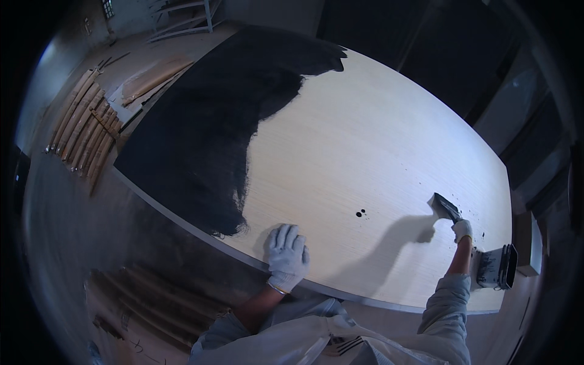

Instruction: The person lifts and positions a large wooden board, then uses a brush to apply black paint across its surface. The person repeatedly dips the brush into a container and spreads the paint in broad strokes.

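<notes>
A large pale board (365,140) lies before me, its left part covered in black paint (201,134) with a ragged edge. My left hand (288,257), in a white knit glove, rests with fingers stretched out at the board's near edge, just right of the paint. On the right, my gloved right hand (463,230) is closed round the handle of a wide paintbrush (447,207) with dark bristles. The brush is over the unpainted surface; whether it touches cannot be told. Near that wrist stands a paint-smeared container (496,267) on the board's right corner.
Black paint drops (361,213) dot the bare middle of the board. Long brown wrapped bundles (85,121) lie on the floor at left, with more bundles (152,304) at lower left. A pale rack (182,18) stands at the back left. A box-like block (530,243) is beyond the container.
</notes>
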